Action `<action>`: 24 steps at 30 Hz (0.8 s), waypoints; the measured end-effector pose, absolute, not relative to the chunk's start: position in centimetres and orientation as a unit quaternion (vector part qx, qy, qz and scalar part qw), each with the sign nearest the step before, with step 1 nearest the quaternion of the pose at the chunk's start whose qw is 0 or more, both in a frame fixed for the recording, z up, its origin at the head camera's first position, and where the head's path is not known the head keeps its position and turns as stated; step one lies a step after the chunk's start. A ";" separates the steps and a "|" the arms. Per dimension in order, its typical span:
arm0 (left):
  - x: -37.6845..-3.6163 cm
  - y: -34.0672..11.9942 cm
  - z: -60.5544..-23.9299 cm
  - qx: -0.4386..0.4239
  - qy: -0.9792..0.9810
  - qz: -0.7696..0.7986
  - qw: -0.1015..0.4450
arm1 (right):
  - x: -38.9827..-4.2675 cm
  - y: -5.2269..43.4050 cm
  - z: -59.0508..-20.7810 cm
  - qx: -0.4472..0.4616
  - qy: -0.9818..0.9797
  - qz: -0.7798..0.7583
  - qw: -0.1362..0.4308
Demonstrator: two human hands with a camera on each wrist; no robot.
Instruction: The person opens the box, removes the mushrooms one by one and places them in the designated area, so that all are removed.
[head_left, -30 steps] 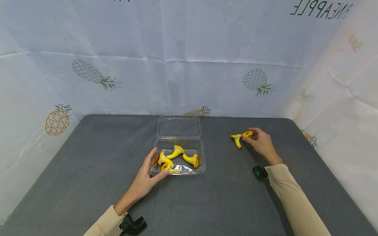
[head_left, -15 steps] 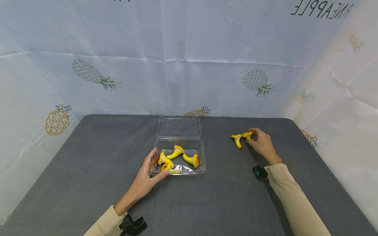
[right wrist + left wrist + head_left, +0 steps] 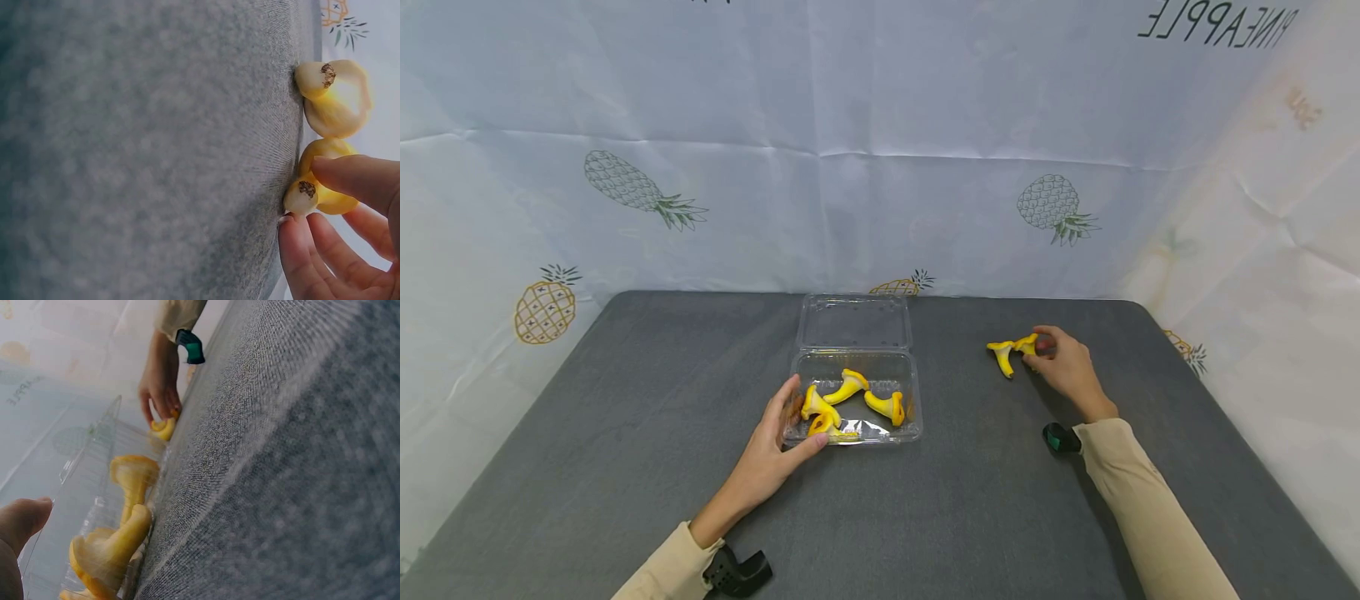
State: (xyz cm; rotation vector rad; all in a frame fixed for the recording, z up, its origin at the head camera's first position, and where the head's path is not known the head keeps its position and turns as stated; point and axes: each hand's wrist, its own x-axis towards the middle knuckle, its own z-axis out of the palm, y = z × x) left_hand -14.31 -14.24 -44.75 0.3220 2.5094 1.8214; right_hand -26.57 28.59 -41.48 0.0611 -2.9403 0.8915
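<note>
My left hand (image 3: 767, 454) holds the left front corner of a clear plastic clamshell box (image 3: 916, 396), thumb along the front rim and fingers at the left wall. Several yellow trumpet-shaped mushrooms lie in the box, one with its cap to the right (image 3: 886, 407). At the right, my right hand (image 3: 1063, 367) has its thumb and fingers about a yellow mushroom (image 3: 1025, 343) on the table. In the right wrist view the thumb presses on this mushroom's cap (image 3: 325, 150), with fingertips near its stem end. Another mushroom (image 3: 1002, 358) lies beside it, the two caps meeting.
The box's lid (image 3: 854, 321) is folded back toward the rear edge of the grey cloth-covered table (image 3: 955, 500). Behind the table hangs a white curtain (image 3: 880, 100) with printed pineapples. Each wrist carries a dark band, the left one (image 3: 737, 573) hanging near the table's front.
The right fingers have loosened and shifted slightly right about the mushroom, which has turned a little and shows more of itself. The left hand and box have stayed still.
</note>
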 end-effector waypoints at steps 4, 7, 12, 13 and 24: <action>-14.3 -14.2 -44.8 0.104 0.805 0.584 0.012 | -26.3 28.7 -41.5 0.013 -0.955 0.296 0.034; -14.3 -14.2 -44.8 0.106 0.804 0.585 0.011 | -26.1 28.8 -41.5 0.010 -0.953 0.301 0.033; -14.3 -14.2 -44.8 0.105 0.803 0.586 0.011 | -25.6 28.9 -41.2 0.012 -0.951 0.307 0.039; -14.3 -14.2 -44.8 0.105 0.803 0.586 0.011 | -25.5 28.9 -41.1 0.013 -0.951 0.306 0.041; -14.3 -14.3 -44.8 0.110 0.804 0.585 0.007 | -24.1 29.1 -40.4 0.047 -0.949 0.300 0.083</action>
